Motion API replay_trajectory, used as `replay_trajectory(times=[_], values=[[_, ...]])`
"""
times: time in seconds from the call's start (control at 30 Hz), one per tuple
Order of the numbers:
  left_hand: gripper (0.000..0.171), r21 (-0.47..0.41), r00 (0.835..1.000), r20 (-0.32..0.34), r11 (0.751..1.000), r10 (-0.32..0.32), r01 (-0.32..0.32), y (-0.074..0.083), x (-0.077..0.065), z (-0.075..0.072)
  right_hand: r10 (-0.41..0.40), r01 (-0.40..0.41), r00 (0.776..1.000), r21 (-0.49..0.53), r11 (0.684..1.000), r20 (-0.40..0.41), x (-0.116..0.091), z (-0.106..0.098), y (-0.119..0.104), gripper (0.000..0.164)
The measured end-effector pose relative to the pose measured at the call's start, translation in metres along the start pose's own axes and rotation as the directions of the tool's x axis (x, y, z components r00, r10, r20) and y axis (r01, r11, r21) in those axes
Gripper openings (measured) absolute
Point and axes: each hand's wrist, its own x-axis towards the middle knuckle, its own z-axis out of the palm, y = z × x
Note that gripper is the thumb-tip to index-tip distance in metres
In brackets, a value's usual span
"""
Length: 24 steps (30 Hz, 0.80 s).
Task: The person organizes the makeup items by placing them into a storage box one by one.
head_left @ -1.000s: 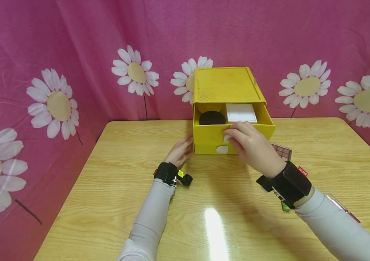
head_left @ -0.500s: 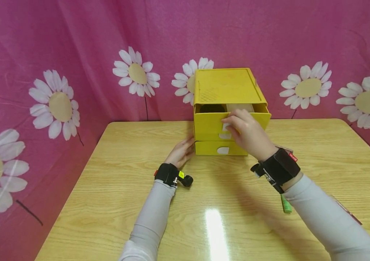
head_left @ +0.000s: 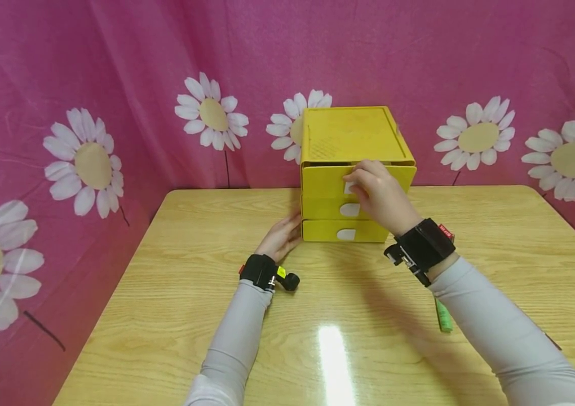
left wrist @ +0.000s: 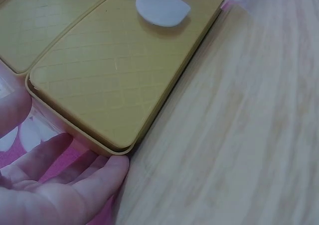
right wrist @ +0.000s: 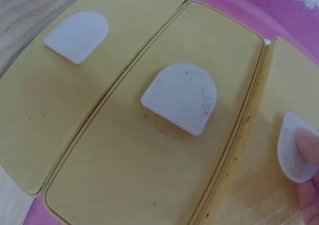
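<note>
A yellow box with three stacked drawers (head_left: 355,135) stands at the back of the table. My right hand (head_left: 384,197) is at the front of its top drawer (head_left: 320,181), which stands out by a narrow gap. In the right wrist view, thumb and fingers pinch that drawer's white tab handle (right wrist: 289,153). Two lower drawers, the middle one (right wrist: 149,160) and the bottom one (left wrist: 109,70), are pushed in and carry matching white tabs. My left hand (head_left: 279,237) rests with extended fingers against the box's left side, fingertips at its lower front corner. The top drawer's contents are hidden.
A green tube (head_left: 443,316) lies on the wooden table (head_left: 191,316) beside my right forearm. The tip of a thin dark red item (head_left: 553,341) shows past the right sleeve. A pink flowered curtain (head_left: 394,51) hangs close behind the box.
The right hand has pushed the top drawer back into the box, covering the black round thing and white box inside. The left hand has stayed at the box's side.
</note>
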Motion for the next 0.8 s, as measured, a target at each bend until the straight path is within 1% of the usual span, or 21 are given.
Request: replay_trajectory(times=[0.23,0.6,0.8], values=[[0.051,-0.006,1.000,-0.006,1.000,0.005,-0.005,0.0008,0.0014,-0.0009,-0.027,0.027,0.999,0.004,1.000,-0.027,0.0039,0.0023,0.0032,0.018],[0.050,-0.003,1.000,0.001,1.000,0.002,-0.002,0.0004,-0.0005,-0.0009,0.015,-0.014,0.999,0.014,1.000,-0.052,0.0058,0.0079,0.0059,0.017],[0.049,-0.003,1.000,-0.006,1.000,-0.007,0.007,-0.0005,0.0001,0.0002,0.011,-0.012,0.998,-0.004,1.000,-0.061,0.0037,0.0094,0.0071,0.019]])
